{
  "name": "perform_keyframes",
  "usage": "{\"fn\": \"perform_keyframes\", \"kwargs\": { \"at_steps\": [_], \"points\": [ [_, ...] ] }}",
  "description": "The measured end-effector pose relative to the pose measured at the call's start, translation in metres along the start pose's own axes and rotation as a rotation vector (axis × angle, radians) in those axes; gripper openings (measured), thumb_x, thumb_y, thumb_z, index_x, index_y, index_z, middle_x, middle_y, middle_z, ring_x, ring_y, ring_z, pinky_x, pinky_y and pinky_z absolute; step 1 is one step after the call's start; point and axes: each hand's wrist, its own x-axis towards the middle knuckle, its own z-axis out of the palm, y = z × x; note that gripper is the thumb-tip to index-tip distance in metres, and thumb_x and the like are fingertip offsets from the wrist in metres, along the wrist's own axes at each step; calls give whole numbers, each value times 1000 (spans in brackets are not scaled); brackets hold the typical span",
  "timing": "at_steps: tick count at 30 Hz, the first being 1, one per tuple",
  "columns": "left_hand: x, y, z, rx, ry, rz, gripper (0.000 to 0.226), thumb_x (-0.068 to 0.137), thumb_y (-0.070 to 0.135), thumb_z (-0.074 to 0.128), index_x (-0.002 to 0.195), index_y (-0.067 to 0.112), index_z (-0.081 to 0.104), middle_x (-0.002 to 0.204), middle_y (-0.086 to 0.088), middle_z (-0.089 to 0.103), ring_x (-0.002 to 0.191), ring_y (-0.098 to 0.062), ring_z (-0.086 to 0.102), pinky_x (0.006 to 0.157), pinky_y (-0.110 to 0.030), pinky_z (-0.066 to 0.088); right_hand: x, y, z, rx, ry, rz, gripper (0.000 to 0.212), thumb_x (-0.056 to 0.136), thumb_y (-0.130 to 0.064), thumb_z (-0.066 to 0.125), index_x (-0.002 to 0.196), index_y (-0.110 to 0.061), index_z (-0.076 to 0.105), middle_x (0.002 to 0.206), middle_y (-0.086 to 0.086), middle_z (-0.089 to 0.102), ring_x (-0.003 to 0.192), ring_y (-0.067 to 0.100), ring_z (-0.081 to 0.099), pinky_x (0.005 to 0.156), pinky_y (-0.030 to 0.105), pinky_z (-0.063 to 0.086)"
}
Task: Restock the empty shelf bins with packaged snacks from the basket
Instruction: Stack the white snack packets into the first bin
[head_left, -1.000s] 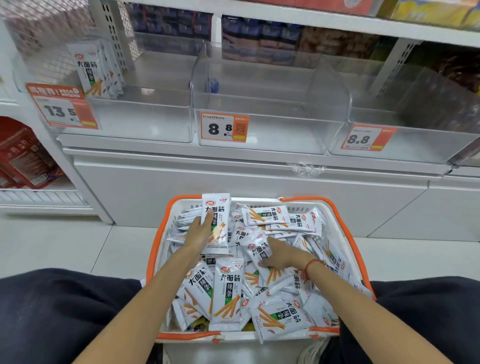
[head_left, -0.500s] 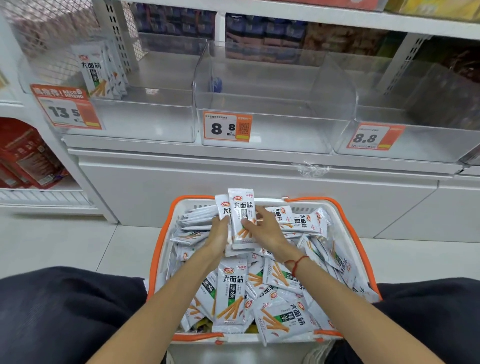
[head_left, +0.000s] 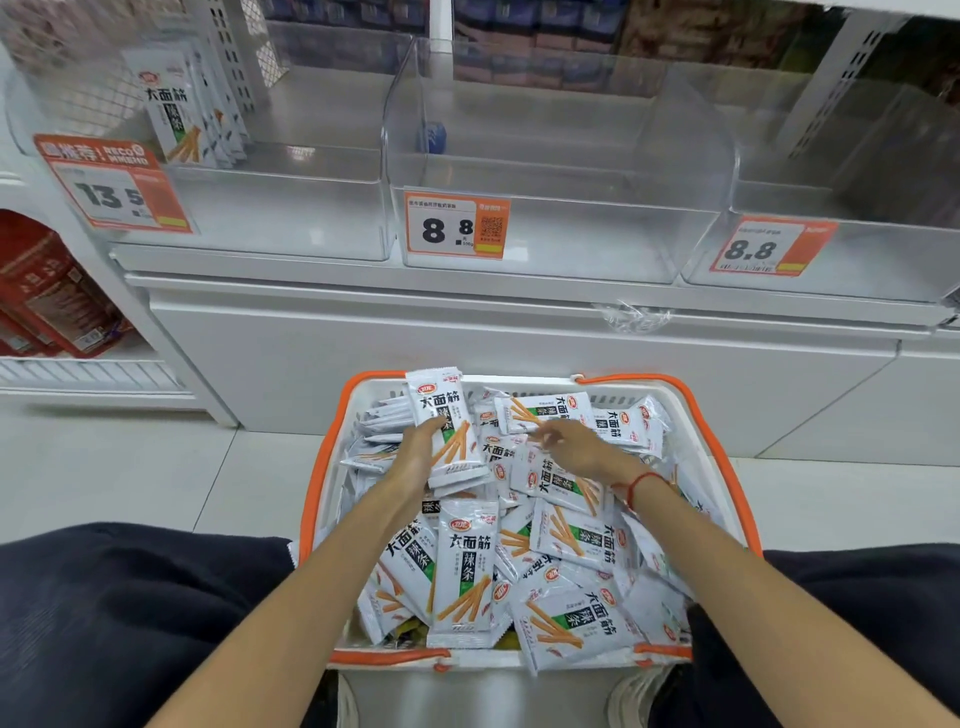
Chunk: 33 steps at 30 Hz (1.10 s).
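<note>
Gathering packets from the basket (head_left: 719, 426).
Left hand (head_left: 415, 457) grips a stack (head_left: 441, 426); right hand (head_left: 576, 447), fingers loose, reaches for another; next, probably, shelving them in a bin (head_left: 545, 249).

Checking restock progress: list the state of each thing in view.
left hand: holds a small stack of snack packets
right hand: open over the pile, fingers spread
basket: heaped with packets
left bin: a few packets upright at its left
middle bin: no packets
</note>
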Motion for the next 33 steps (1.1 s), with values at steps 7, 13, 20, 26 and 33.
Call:
{"fn": "perform_keyframes", "kwargs": {
  "at_steps": [7,13,20,26,33],
  "points": [
    [1,3,4,-36,-41,6,27,91,39,50,103,18,63,96,-11,70,99,-32,62,104,-55,39,1,51,18,-561,95,45,66,82,-32,67,138,-19,36,135,6,48,125,24,44,100,38,41],
    [-3,10,1,-78,-33,33,24,99,29,42,91,19,62,74,-5,69,74,-24,62,104,-51,41,-10,22,-1,-256,218,-8,28,89,-38,63,88,-13,50,99,8,63,95,25,59,83,40,47],
    [-10,25,-7,-5,-33,95,83,63,60,55,136,22,44,133,-10,55,122,-32,51,107,-56,35,-47,-64,-29,496,-6,-216,5,93,-13,58,95,-12,53,85,7,66,75,16,63,78,27,53],
    [-56,86,-17,-21,-34,230,72,69,57,56,128,15,50,138,-15,51,127,-36,47,109,-55,34,-68,-140,-28,618,-104,-275,12,95,-12,47,91,-18,56,79,0,61,66,12,57,61,24,49],
    [-105,152,-42,-112,34,427,73,76,60,49,130,10,55,125,-15,62,116,-30,58,106,-45,40,-81,-223,-22,676,-68,-329,27,100,-6,37,82,-16,55,54,-5,58,41,0,54,40,13,41]
  ]
}}
